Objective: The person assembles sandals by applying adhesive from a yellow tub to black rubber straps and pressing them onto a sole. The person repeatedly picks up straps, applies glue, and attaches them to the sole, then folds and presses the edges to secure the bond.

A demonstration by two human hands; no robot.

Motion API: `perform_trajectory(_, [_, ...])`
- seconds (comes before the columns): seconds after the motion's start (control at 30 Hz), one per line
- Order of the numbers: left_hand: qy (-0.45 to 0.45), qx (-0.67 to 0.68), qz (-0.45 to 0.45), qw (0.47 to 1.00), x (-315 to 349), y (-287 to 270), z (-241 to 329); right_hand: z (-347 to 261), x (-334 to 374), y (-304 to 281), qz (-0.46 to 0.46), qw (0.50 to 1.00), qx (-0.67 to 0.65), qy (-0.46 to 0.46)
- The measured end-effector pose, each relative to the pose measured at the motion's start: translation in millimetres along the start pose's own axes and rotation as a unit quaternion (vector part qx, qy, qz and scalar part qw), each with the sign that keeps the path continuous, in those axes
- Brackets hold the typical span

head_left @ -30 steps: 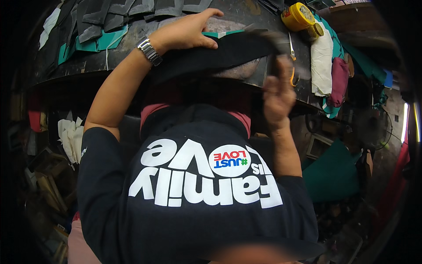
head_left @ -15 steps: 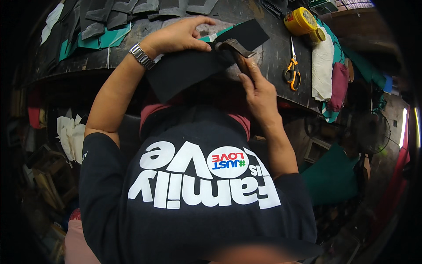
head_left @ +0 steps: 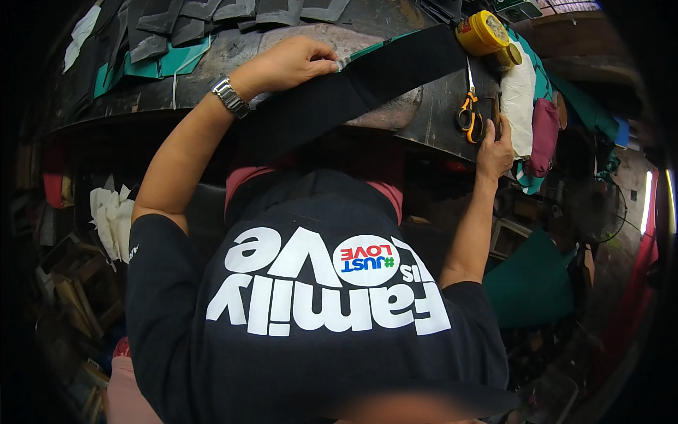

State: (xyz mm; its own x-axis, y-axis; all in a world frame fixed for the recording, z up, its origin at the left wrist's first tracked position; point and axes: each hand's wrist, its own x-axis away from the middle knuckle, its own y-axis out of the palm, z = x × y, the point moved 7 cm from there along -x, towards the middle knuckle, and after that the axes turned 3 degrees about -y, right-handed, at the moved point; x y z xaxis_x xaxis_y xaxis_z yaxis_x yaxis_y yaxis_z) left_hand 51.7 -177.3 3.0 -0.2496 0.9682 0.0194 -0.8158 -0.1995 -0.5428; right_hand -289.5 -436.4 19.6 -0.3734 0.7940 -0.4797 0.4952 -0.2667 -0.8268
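A long black sheet (head_left: 409, 67) of material, folded or creased near its middle, lies across the pale stone slab (head_left: 395, 113) at the table's near edge. Green backing (head_left: 374, 48) shows along its far edge. My left hand (head_left: 296, 62) is closed, thumb and fingers pinching that far edge beside a small whitish bit. At the table's right side my right hand (head_left: 496, 152) is closed around the hammer, of which only a brownish part (head_left: 498, 106) shows past the fingertips. Orange-handled scissors (head_left: 469, 113) lie just left of this hand.
A yellow tub (head_left: 482, 34) and a small jar (head_left: 508, 56) stand at the back right. Beside them lie a white cloth roll (head_left: 518, 106) and a maroon cloth (head_left: 544, 138). Black cut pieces (head_left: 191, 32) and green pieces (head_left: 166, 63) cover the far left of the table.
My right hand has carried the hammer from the slab rightward to the table's right edge. The black sheet now lies stretched further to the right. My left fingers have closed on its edge.
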Motion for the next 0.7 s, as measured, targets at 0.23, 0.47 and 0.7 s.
perform_trajectory(0.23, [0.024, -0.075, 0.017, 0.997, -12, 1, 9, -107, -1, -8, 0.067, 0.968, -0.107, -0.219])
perform_trajectory(0.47, [-0.006, -0.136, 0.005, 0.991, -18, -5, 28, -248, 58, 20, -0.033, 0.851, -0.148, -0.503])
perform_trajectory(0.7, [0.001, -0.150, -0.010, 0.989, -26, -2, 26, -244, 52, 27, -0.088, 0.885, -0.156, -0.430])
